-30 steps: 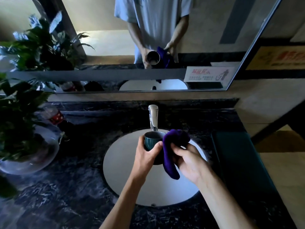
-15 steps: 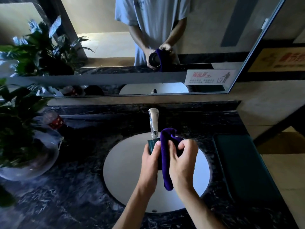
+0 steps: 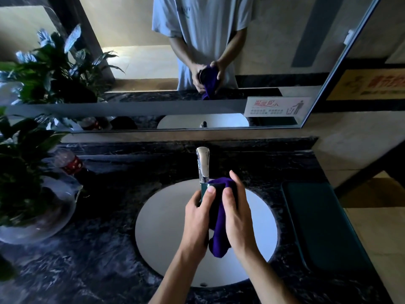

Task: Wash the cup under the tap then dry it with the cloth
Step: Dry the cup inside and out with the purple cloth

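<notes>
A dark green cup (image 3: 204, 190) is held over the white sink basin (image 3: 166, 227), just below the chrome tap (image 3: 203, 164). My left hand (image 3: 197, 216) grips the cup from the left, thumb on its rim. A purple cloth (image 3: 220, 224) is draped over the cup's mouth and right side and hangs down below it. My right hand (image 3: 235, 212) wraps the cloth round the cup, fingers curled over the top. Most of the cup is hidden by cloth and hands. No water runs from the tap.
The counter (image 3: 98, 249) is dark marble. A potted plant in a glass bowl (image 3: 32, 216) and a plastic bottle (image 3: 68, 163) stand at the left. A dark green mat (image 3: 324, 222) lies right of the basin. The mirror (image 3: 197, 62) behind reflects my hands and the cup.
My right hand has moved the cloth from the cup's right side up and over its mouth. Both hands have shifted slightly with the cup, staying under the tap.
</notes>
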`<state>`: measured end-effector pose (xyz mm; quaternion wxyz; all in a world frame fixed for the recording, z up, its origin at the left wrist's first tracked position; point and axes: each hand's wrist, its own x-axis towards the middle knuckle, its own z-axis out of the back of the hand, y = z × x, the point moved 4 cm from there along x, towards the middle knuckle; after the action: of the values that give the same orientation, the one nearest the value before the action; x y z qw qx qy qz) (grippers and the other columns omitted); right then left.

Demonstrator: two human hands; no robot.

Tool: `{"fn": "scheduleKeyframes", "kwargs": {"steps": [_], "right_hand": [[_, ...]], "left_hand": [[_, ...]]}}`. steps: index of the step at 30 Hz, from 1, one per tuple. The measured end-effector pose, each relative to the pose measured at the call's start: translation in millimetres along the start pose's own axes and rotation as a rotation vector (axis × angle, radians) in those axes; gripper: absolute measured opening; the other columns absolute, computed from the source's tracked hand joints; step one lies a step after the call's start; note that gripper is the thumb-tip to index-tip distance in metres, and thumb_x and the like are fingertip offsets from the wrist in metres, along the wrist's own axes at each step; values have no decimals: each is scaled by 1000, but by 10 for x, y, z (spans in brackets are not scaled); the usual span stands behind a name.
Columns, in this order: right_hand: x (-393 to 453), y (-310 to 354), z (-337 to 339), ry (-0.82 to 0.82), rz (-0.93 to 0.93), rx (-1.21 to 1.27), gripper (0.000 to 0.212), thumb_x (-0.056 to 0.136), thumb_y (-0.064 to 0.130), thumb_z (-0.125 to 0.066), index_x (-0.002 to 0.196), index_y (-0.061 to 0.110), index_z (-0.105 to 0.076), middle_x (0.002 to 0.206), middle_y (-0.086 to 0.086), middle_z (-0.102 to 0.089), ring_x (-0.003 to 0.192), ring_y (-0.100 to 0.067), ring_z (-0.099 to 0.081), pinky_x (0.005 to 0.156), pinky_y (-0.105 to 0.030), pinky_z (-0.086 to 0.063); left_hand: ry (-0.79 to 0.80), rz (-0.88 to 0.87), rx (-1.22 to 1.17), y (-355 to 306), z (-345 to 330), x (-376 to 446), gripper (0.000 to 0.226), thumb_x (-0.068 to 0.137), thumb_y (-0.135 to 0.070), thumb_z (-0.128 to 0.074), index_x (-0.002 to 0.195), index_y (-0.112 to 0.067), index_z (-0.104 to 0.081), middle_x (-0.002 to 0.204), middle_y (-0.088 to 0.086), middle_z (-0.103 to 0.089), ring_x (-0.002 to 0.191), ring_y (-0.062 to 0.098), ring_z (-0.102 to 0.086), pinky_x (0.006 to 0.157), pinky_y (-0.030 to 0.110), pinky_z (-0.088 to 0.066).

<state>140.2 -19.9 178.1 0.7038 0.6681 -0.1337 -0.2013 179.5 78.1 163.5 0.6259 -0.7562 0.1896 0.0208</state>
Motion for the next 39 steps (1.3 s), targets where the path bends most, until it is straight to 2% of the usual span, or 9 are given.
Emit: {"fn": "scheduleKeyframes", "kwargs": {"steps": [4,6,12,17,23,27,30,33,39], "right_hand": [[73,-85,17,-27,-150,320,53,93,59,-50,123,20,-68,122,-11,-71,120,-35,-63,105,-57,-47],[73,-95,-39,6,-220,441,60,85,65,-58,121,18,-70,125,-21,-68,122,-45,-59,106,-64,-43],[35,29,-22,41,-41,171,44,100,54,-42,144,51,-44,153,20,-46,138,4,-43,118,-35,-35],[48,107,-74,126,162,-198,51,97,46,-48,146,52,-36,160,20,-29,144,14,-23,107,-4,-25],[107,48,-56,16,-26,1,37,103,46,-47,140,48,-50,133,32,-57,120,16,-52,111,-26,-41],[109,-15,-146,105,-297,659,55,87,58,-64,121,15,-70,119,-18,-70,110,-32,-66,106,-58,-46],[74,-22,-200,238,-308,715,44,90,56,-60,129,37,-66,135,-12,-66,123,-28,-63,109,-52,-46],[124,-54,-142,226,-174,464,69,78,59,-75,141,49,-48,147,5,-56,134,-25,-55,112,-58,-40],[211,68,-10,251,-197,438,56,72,24,-79,126,29,-63,124,-11,-71,110,-25,-71,92,-41,-56]], "left_hand": [[-59,32,-12,48,38,13,48,90,-61,-53,94,-18,-74,97,23,-74,88,29,-68,78,48,-53],[-45,85,-55,61,-8,3,45,99,-55,-46,83,-25,-75,85,9,-75,82,21,-69,71,36,-52],[64,25,46,-25,29,32,51,95,-61,-47,111,-22,-76,104,8,-81,100,23,-77,87,39,-60],[-25,82,-76,19,22,26,57,94,-64,-47,110,-16,-74,114,26,-74,106,35,-72,96,52,-54],[56,57,10,6,11,26,58,79,-61,-68,108,-11,-69,94,10,-77,89,24,-74,77,39,-60],[54,71,18,-41,19,34,59,81,-64,-65,119,-19,-71,121,19,-73,114,29,-72,96,49,-59],[70,119,-68,-88,76,103,60,86,-57,-68,125,-12,-69,129,24,-69,121,32,-68,105,50,-52],[186,138,-12,-137,70,116,59,90,-61,-53,128,-18,-68,125,13,-75,119,22,-70,100,35,-53],[175,37,127,-106,124,90,76,85,-87,-37,147,-44,-44,145,-2,-62,132,12,-61,111,42,-48]]}}
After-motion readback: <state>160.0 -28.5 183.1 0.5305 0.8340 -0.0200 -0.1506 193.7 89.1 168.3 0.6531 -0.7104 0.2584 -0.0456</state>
